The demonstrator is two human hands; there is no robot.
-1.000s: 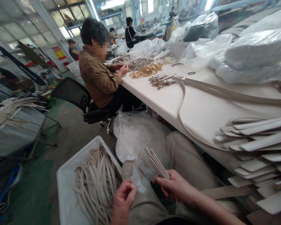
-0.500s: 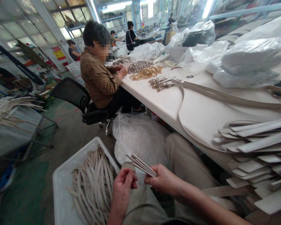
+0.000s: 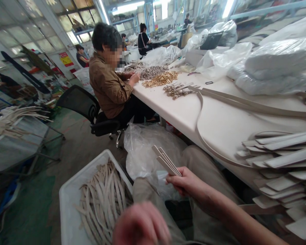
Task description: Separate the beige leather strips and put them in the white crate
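Observation:
My right hand (image 3: 187, 183) is closed round the lower ends of several flat grey-beige strips (image 3: 166, 161). Their rounded ends fan out up and to the left, over my lap. At the bottom of the view my left hand (image 3: 142, 223), near the camera, is smeared by motion, and whether its fingers hold anything cannot be made out. Beside it on the left, a white plastic bin (image 3: 65, 204) contains a heap of thin, ragged beige strips (image 3: 100, 197). A pile of wider flat strips (image 3: 283, 163) lies on the table to the right of my right hand.
The white table (image 3: 173, 105) carries gold metal pieces (image 3: 163, 79), a long beige strap (image 3: 244, 102) hanging over the edge, and plastic-wrapped bundles (image 3: 277, 64). A co-worker (image 3: 112, 78) sits at its far left side. A clear plastic bag (image 3: 140, 149) is beyond my knees.
My left hand has moved away from the strips, down and toward the camera. My right hand has shifted slightly up and right, and its strips now point more steeply upward.

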